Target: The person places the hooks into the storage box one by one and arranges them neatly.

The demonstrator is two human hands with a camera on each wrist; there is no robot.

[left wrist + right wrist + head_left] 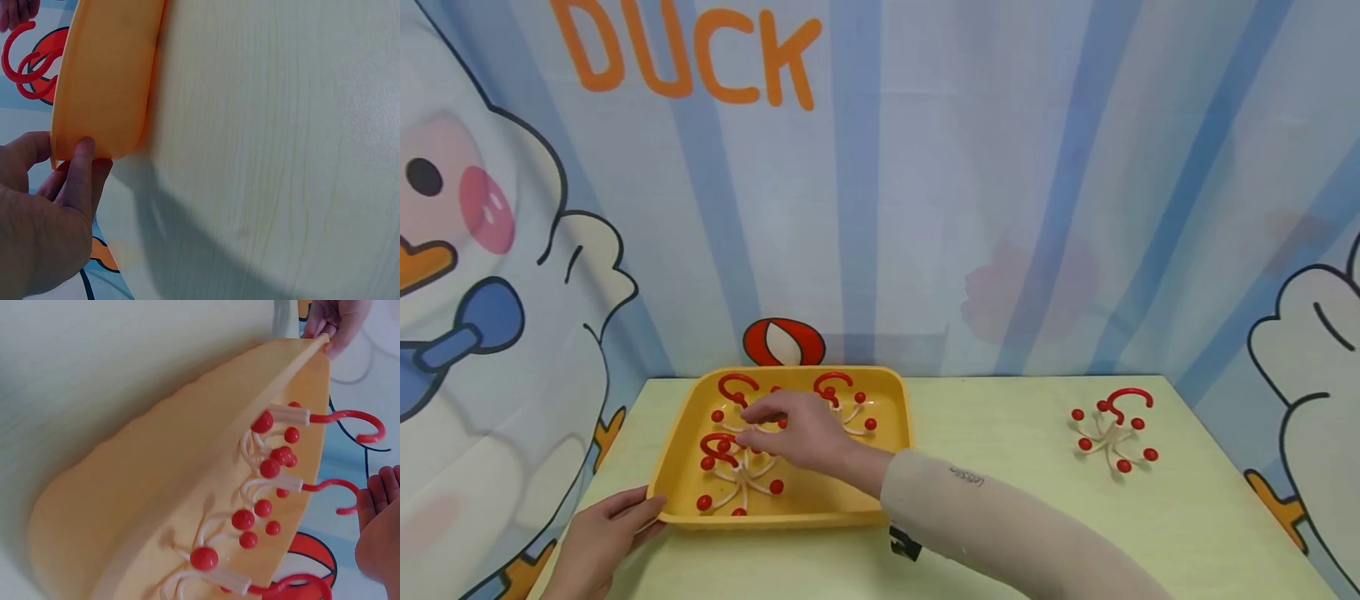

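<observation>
A yellow tray [820,522] stands at the left of the table and holds three multi-arm hangers, each with white curved arms, red ball tips and a red hook. One hanger [742,477] is at the tray's front left, and another [835,392] at its back right. My left hand [601,537] pinches the tray's front left corner, thumb at the rim and fingers against the outer wall [106,81]. Above the tray is my right hand [808,433], its fingers extended close by the red hook of the middle hanger [287,481], partly covering that hanger in the head view.
A fourth hanger [1112,437] stands on the right part of the pale wood-grain table [985,450], its red hook up. Behind the table hangs a blue striped backdrop [910,208] with cartoon ducks and a red ball print.
</observation>
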